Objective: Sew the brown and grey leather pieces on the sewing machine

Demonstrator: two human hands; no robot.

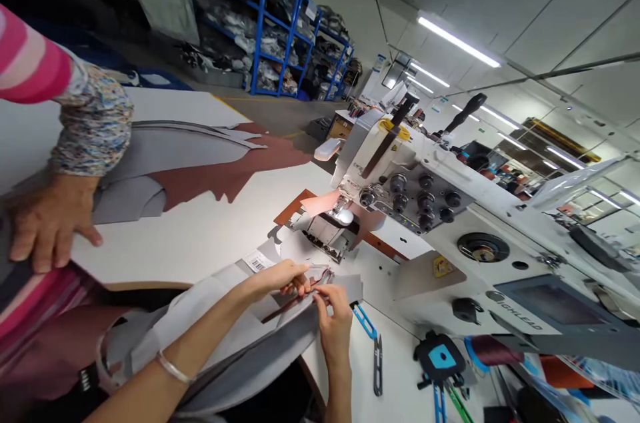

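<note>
both hands are pinching the same grey fabric piece [280, 326] with its dark red trim, right at the table [210, 236] edge in front of the sewing machine [450, 210]. left hand [280, 276] grips the top, right hand [333, 323] grips just below. a co-worker's hand [47, 220] rests flat on the table, well apart.

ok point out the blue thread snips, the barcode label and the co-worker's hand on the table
blue thread snips [371, 343], head view, on the handle.
barcode label [258, 262], head view, on the barcode print.
co-worker's hand [47, 223], head view, on the back of the hand.
</note>
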